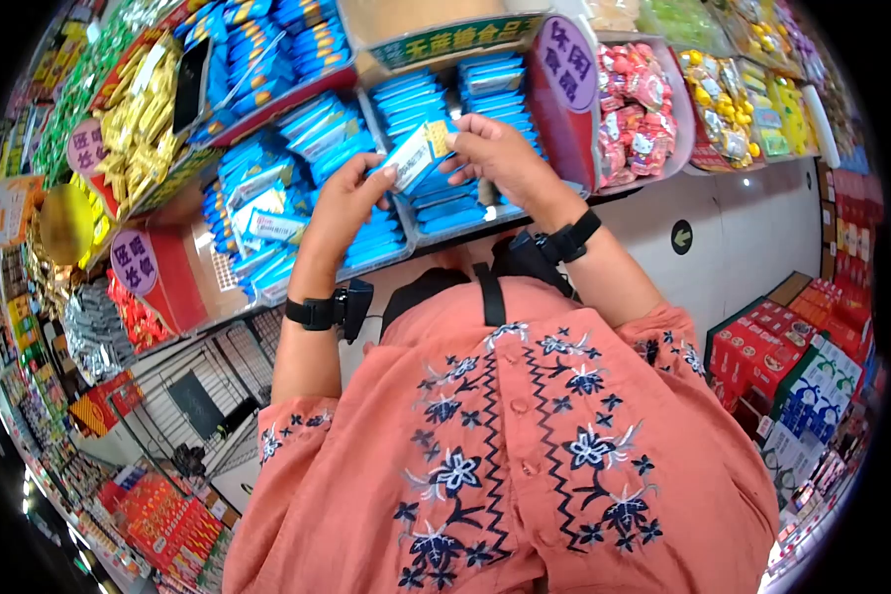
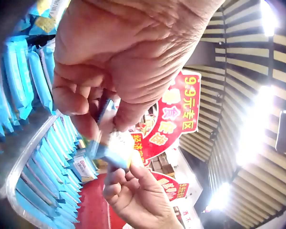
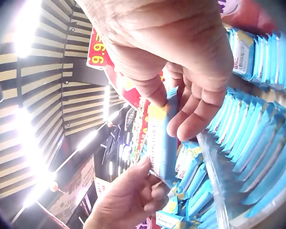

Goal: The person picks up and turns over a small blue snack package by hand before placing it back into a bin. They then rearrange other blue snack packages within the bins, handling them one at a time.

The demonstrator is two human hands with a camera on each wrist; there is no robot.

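Observation:
A small blue and white snack packet (image 1: 413, 158) with a yellow patterned end is held up between both hands, over clear bins of similar blue packets (image 1: 406, 104). My left hand (image 1: 348, 206) pinches its left end between thumb and fingers. At the yellow end, my right hand (image 1: 513, 166) grips the packet with its thumb and index finger. Seen from the right wrist, the packet (image 3: 163, 136) has its printed white face and blue side showing. In the left wrist view, it is partly hidden behind the left thumb and fingers.
Gold-wrapped sweets (image 1: 139, 129) fill a bin at the left; pink packets (image 1: 636, 114) sit in a tub at the right. A wire shopping cart (image 1: 203, 396) stands at the lower left. Red boxes (image 1: 762, 346) are stacked on the floor at the right.

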